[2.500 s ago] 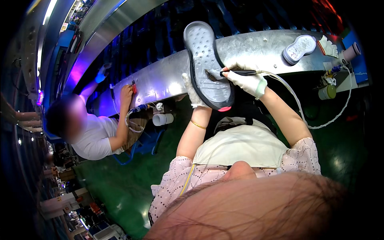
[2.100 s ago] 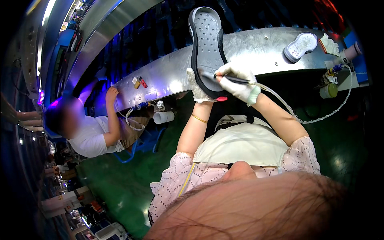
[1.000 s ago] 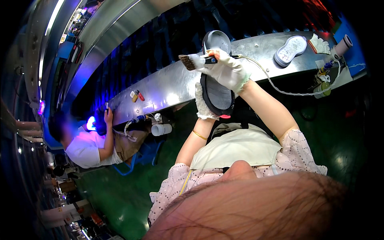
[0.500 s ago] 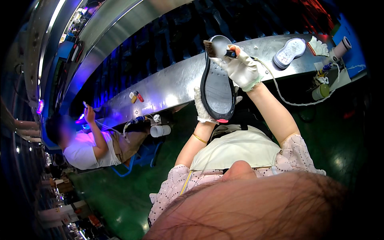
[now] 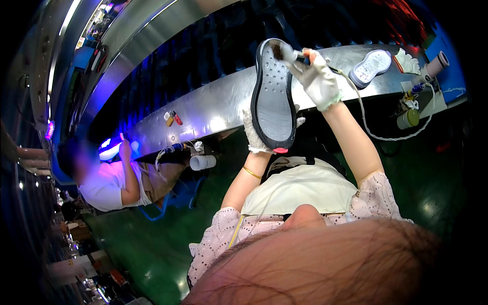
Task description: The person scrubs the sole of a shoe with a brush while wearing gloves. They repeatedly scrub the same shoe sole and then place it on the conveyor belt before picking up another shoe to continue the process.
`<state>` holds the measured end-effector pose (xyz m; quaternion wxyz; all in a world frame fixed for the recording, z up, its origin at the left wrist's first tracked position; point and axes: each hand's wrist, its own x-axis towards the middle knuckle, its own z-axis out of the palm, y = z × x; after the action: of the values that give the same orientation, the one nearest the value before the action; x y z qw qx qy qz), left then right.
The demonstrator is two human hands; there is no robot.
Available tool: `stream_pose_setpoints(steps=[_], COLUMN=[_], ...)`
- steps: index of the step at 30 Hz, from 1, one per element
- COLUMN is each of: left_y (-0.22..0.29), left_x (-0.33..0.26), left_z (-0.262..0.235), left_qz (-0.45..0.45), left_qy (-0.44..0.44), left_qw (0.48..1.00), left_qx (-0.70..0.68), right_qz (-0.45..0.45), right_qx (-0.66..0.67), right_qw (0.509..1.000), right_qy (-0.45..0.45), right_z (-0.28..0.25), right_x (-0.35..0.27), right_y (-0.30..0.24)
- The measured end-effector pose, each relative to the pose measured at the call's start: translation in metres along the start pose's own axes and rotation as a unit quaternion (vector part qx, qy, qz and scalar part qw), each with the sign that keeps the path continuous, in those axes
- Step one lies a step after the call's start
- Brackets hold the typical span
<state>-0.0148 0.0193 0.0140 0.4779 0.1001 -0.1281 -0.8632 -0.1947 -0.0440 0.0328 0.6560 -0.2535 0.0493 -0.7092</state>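
A shoe sole (image 5: 274, 104), grey inside with a black rim and a pink tip at its near end, is held up over the bench edge. My left hand (image 5: 252, 133), in a whitish glove, grips its near end from beneath, the thumb side partly hidden by the sole. In my gloved right hand (image 5: 320, 84) is a brush (image 5: 279, 51) with dark bristles, its head blurred, touching or just above the sole's far end. A pale hose (image 5: 362, 109) runs from the brush's handle to the right.
On the metal bench (image 5: 213, 99) lie a second, white-grey sole (image 5: 371, 67), a spare glove (image 5: 406, 62) and small red and yellow items (image 5: 175, 118). Behind is a dark conveyor (image 5: 218, 40). A white cup (image 5: 203, 162) hangs at the bench edge. A co-worker (image 5: 109, 185) sits at left.
The brush has gone from the sole's left edge to inside its far end, my right hand shifting right. The sole has tilted slightly. The co-worker's hand has lowered.
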Motion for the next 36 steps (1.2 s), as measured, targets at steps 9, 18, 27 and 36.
stream_pose_setpoints(steps=[9,18,27,36], left_y=[0.016,0.035,0.042,0.05], left_x=[0.013,0.022,0.029,0.036], left_z=[-0.028,-0.033,-0.023,-0.038], left_qz=[0.135,0.196,0.154,0.16], left_qy=[0.019,0.079,-0.067,-0.045], left_qw=[0.99,0.974,0.978,0.981], left_qx=[0.048,0.079,0.123,0.101], right_qz=[0.021,0.079,0.22,0.265], right_qx=[-0.52,-0.452,-0.399,-0.403], right_qw=[0.854,0.888,0.888,0.874], right_qy=[-0.003,0.04,0.056,0.055], right_z=[0.034,0.041,0.044,0.043], right_x=[-0.049,-0.062,-0.072,-0.075], right_y=[0.033,0.038,0.037,0.036])
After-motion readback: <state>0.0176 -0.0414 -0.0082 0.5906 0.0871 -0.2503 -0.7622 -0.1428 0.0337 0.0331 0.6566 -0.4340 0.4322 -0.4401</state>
